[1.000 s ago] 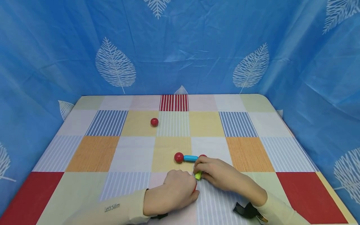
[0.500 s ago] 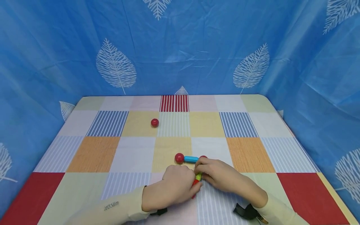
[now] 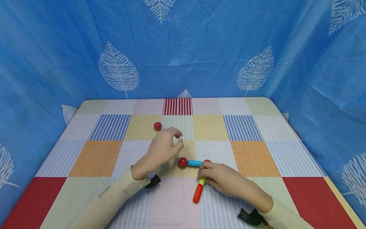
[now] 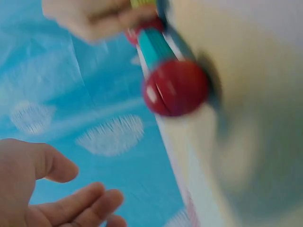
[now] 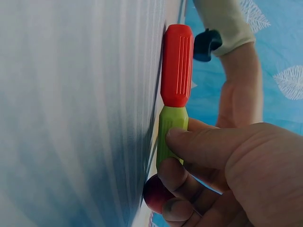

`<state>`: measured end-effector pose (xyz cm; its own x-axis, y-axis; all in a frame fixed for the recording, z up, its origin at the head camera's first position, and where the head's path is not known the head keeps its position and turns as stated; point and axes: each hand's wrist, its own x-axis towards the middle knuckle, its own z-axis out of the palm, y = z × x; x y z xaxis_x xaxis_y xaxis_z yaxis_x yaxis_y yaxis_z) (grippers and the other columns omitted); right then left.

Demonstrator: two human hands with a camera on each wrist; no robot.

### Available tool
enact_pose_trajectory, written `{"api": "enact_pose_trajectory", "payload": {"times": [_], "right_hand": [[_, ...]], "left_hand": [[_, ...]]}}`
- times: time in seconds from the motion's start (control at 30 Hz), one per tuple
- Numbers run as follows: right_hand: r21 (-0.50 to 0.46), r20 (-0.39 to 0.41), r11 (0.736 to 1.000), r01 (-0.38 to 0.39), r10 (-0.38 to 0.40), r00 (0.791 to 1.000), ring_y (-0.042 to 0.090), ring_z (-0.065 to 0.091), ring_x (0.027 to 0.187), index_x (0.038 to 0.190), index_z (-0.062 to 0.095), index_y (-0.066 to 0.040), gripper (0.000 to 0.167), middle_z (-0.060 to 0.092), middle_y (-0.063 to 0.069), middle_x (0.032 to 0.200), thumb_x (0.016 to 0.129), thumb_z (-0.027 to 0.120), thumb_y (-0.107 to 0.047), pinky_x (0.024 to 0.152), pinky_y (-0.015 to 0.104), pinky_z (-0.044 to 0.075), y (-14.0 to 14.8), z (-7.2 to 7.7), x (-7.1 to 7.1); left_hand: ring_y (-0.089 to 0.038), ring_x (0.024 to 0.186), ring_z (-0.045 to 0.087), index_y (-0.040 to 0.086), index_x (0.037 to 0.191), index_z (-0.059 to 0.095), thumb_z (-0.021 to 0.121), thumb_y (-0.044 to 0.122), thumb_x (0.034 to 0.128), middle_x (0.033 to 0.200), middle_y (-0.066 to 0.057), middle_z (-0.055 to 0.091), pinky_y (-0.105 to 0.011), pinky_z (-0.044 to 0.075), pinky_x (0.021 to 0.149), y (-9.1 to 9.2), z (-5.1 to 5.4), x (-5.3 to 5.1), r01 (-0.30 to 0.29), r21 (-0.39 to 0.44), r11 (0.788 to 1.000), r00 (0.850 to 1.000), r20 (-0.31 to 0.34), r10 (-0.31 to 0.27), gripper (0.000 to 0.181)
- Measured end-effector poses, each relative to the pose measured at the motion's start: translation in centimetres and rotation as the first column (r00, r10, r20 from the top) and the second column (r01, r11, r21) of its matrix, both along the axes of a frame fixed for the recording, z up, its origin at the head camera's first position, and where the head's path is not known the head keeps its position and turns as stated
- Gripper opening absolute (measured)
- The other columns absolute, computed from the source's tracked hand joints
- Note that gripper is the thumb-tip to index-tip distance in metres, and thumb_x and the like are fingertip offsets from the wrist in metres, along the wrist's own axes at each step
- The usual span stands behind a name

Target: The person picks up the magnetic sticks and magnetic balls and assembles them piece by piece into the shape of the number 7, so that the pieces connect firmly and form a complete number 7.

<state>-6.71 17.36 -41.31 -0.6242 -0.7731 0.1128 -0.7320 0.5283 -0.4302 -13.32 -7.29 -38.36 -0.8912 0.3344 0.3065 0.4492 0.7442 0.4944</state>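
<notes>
With curled fingers and thumb, my right hand [image 3: 224, 179] pinches a ridged lime-green rod [image 5: 165, 142]. A red rod [image 3: 198, 193] meets the green one end to end and points toward the near edge. Beyond the right fingers, a blue rod [image 3: 195, 163] lies between a dark red ball [image 3: 183, 163] and another ball [image 3: 207, 161], partly covered by the hand. My left hand [image 3: 164, 144] hovers left of that ball, thumb and fingers apart and holding nothing. A lone red ball [image 3: 158, 126] sits just beyond the left hand.
A patchwork cloth [image 3: 104, 157] covers the table. Blue curtains [image 3: 186, 47] with white leaf prints hang at the back and both sides. Dark straps [image 3: 152, 182] show at the wrists.
My left hand has let go of the red rod and moved forward and left, toward the lone ball. The red rod is now in full view. My right hand stays in place.
</notes>
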Motion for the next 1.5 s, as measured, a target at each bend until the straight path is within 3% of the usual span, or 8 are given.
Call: {"api": "enact_pose_trajectory", "payload": {"times": [0.2, 0.3, 0.43, 0.6, 0.8, 0.97, 1.1, 1.5], "right_hand": [[0.004, 0.014, 1.000, 0.010, -0.010, 1.000, 0.003, 0.058, 0.098, 0.102, 0.069, -0.022, 0.023, 0.057, -0.015, 0.108, 0.086, 0.072, -0.005, 0.085, 0.027, 0.050, 0.1, -0.1, 0.1], [0.001, 0.012, 1.000, 0.010, -0.010, 1.000, 0.003, 0.058, 0.099, 0.102, 0.069, -0.022, 0.023, 0.057, -0.014, 0.108, 0.086, 0.072, -0.005, 0.086, 0.027, 0.050, 0.1, -0.1, 0.1], [-0.001, 0.012, 1.000, 0.007, -0.006, 1.000, 0.003, 0.058, 0.099, 0.102, 0.069, -0.022, 0.024, 0.057, -0.014, 0.108, 0.086, 0.071, -0.005, 0.086, 0.027, 0.050, 0.1, -0.1, 0.2], [0.009, 0.016, 1.000, 0.013, -0.013, 1.000, 0.004, 0.058, 0.098, 0.102, 0.069, -0.022, 0.023, 0.057, -0.015, 0.108, 0.087, 0.071, -0.006, 0.086, 0.027, 0.050, 0.1, 0.0, 0.2], [0.015, 0.016, 1.000, 0.017, -0.017, 1.000, 0.004, 0.057, 0.099, 0.103, 0.069, -0.023, 0.023, 0.057, -0.015, 0.108, 0.087, 0.071, -0.007, 0.087, 0.028, 0.050, 0.2, 0.0, 0.2], [0.010, 0.012, 1.000, 0.015, -0.016, 1.000, 0.003, 0.057, 0.100, 0.104, 0.069, -0.023, 0.023, 0.057, -0.015, 0.109, 0.088, 0.071, -0.007, 0.087, 0.028, 0.050, 0.2, 0.1, 0.1], [0.010, 0.015, 1.000, 0.016, -0.016, 1.000, 0.003, 0.057, 0.100, 0.104, 0.069, -0.023, 0.023, 0.057, -0.015, 0.109, 0.088, 0.071, -0.007, 0.087, 0.027, 0.050, 0.2, 0.0, 0.0], [0.019, 0.018, 1.000, -0.017, 0.017, 1.000, 0.004, 0.057, 0.102, 0.105, 0.070, -0.019, 0.022, 0.060, -0.014, 0.110, 0.086, 0.073, -0.011, 0.089, 0.028, 0.049, -0.1, 0.1, 0.3]], "left_hand": [[-0.029, 0.101, 0.056, 0.000, 0.122, 0.063, 0.064, 0.014, 0.0844, 0.116, -0.013, 0.066, -0.043, 0.043, 0.089, -2.5, -1.7, -3.7, 0.003, 0.124, 0.992, 1.000, -0.027, 0.000, 0.040], [-0.028, 0.086, 0.049, -0.001, 0.127, 0.060, 0.065, 0.012, 0.0840, 0.098, -0.015, 0.065, -0.041, 0.038, 0.083, -3.5, -2.6, -5.0, -0.029, 0.135, 0.990, 1.000, 0.002, 0.029, 0.046], [-0.030, 0.085, 0.041, -0.001, 0.134, 0.054, 0.066, 0.010, 0.0835, 0.100, -0.019, 0.063, -0.043, 0.033, 0.079, -4.8, -3.5, -6.3, -0.068, 0.152, 0.986, 0.996, 0.064, 0.059, 0.053], [-0.033, 0.093, 0.045, -0.006, 0.134, 0.053, 0.067, 0.009, 0.0850, 0.124, -0.023, 0.061, -0.046, 0.033, 0.084, -6.2, -4.0, -7.2, -0.091, 0.123, 0.988, 0.992, 0.101, 0.079, 0.053], [-0.031, 0.092, 0.050, -0.006, 0.125, 0.060, 0.068, 0.010, 0.0868, 0.118, -0.021, 0.064, -0.042, 0.041, 0.081, -7.0, -4.1, -7.4, -0.120, 0.049, 0.991, 0.979, 0.170, 0.110, 0.042], [-0.028, 0.084, 0.052, -0.002, 0.113, 0.066, 0.074, 0.012, 0.0833, 0.100, -0.016, 0.067, -0.040, 0.045, 0.074, -7.0, -3.9, -7.3, -0.136, 0.005, 0.991, 0.977, 0.164, 0.133, 0.034], [-0.029, 0.089, 0.051, 0.001, 0.108, 0.069, 0.078, 0.015, 0.0806, 0.099, -0.016, 0.065, -0.042, 0.043, 0.076, -6.9, -3.6, -7.1, -0.145, -0.072, 0.987, 0.976, 0.155, 0.154, 0.032], [-0.023, 0.073, 0.058, 0.004, 0.094, 0.066, 0.078, 0.021, 0.0779, 0.081, -0.006, 0.064, -0.036, 0.049, 0.064, -6.0, -2.1, -5.4, -0.144, -0.208, 0.967, 0.949, 0.249, 0.195, 0.026]]}}
